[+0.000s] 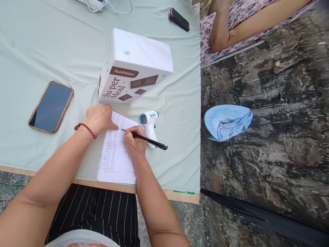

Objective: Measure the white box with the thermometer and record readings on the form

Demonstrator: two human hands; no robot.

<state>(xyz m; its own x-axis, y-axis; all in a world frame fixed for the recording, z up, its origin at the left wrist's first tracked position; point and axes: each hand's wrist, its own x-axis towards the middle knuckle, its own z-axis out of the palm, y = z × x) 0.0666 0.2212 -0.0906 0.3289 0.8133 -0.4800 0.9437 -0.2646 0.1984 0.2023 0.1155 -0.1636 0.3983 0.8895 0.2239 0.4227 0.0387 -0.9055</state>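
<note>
My right hand [136,142] grips a black pen [151,140], its tip on a printed sheet of paper [117,164]. The sheet lies on a small stack near the table's front edge and bears dense rows of small print with a hand-drawn circle. Across the top left of the paper rests my left hand [99,118], thumb stretched toward the pen tip and nothing held; its other fingers are partly hidden. A white and blue infrared thermometer [149,120] lies just beyond my right hand, partly covered by it. Behind the paper stands a white NutriMotion box [138,65].
A phone [51,106] in a brown case lies on the left of the pale green tablecloth [177,144]. Farther back are a black object [179,19] and a white cable [119,12]. Right of the table, a blue hat [227,121] lies lower down; another person's arm [246,31] rests beyond.
</note>
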